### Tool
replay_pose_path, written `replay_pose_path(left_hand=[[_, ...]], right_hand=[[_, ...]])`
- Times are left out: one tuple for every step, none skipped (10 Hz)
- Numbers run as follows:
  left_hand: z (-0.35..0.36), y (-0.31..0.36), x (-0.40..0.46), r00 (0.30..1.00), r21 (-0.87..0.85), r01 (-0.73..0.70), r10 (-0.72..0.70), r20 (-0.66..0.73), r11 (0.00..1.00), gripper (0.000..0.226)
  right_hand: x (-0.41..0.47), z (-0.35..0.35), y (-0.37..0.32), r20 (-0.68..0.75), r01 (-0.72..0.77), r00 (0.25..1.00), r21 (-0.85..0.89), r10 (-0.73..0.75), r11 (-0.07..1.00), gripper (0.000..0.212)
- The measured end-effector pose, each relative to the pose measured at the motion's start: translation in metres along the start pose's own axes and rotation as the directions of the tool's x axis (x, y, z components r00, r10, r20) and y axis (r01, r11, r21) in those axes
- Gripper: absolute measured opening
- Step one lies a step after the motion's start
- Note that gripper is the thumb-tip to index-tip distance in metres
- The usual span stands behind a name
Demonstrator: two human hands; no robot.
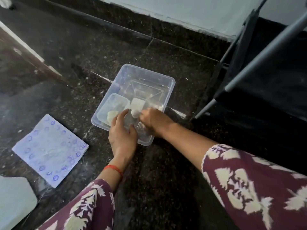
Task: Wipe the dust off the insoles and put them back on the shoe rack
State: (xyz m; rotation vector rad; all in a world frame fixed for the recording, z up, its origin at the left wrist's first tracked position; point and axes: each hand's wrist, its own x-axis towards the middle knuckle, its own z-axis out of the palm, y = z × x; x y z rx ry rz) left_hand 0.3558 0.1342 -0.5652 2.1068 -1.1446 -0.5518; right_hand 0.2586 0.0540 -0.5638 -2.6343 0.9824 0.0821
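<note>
Gripping a small white wad (134,113), my right hand (153,121) has its fingers curled round it inside the clear plastic tub (169,82); whether the wad is cloth or tissue cannot be told. My left hand (122,135) rests at the tub's near rim, fingers relaxed and spread, thumb apart, holding nothing; the fingertips reach over the rim toward the wad without plainly touching it.

Inside the tub: a smaller clear container (116,103) against the left wall with a pale lump (112,114) at its near end, and a flat white square piece (137,103) just beyond the wad. The tub bottom is see-through and wet-looking.

The tub stands on a dark speckled stone floor (166,171). To its left, apart from it, a lilac paper napkin (49,150) printed with blue rings lies flat. A pale grey-green slab (15,201) sits at the lower left corner. The shoe rack (259,52), grey tubes and black fabric, stands at right, near the tub. No insole can be made out with certainty.

Both sleeves are maroon with a cream print; a red thread (113,168) circles my left wrist.
</note>
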Motion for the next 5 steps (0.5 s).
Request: replay_pose_path(left_hand=[[-0.003,-0.007,-0.001,0.999,-0.002,0.028,-0.028,-0.017,1.000,0.048],[-0.004,-0.012,0.001,0.999,0.015,0.045,-0.045,-0.007,0.999,0.048],[-0.004,-0.013,0.004,1.000,0.040,0.032,-0.031,-0.003,0.999,0.048],[-0.005,-0.004,0.003,0.998,0.126,-0.056,0.056,0.004,0.990,0.044],[-0.007,0.012,0.010,0.964,0.243,-0.244,0.262,-0.042,0.939,0.040]], right_hand=[[0.014,0.011,-0.011,0.152,0.065,0.988,-0.188,-0.036,0.980,0.026],[0.016,0.017,-0.013,0.177,0.074,0.983,-0.194,-0.039,0.978,0.027],[0.016,0.015,-0.012,0.181,0.059,0.983,-0.179,-0.027,0.982,0.024],[0.007,0.017,-0.008,0.010,0.065,0.998,-0.008,-0.065,0.998,0.010],[-0.003,0.003,-0.006,-0.275,0.048,0.962,0.184,0.005,0.982,0.007]])
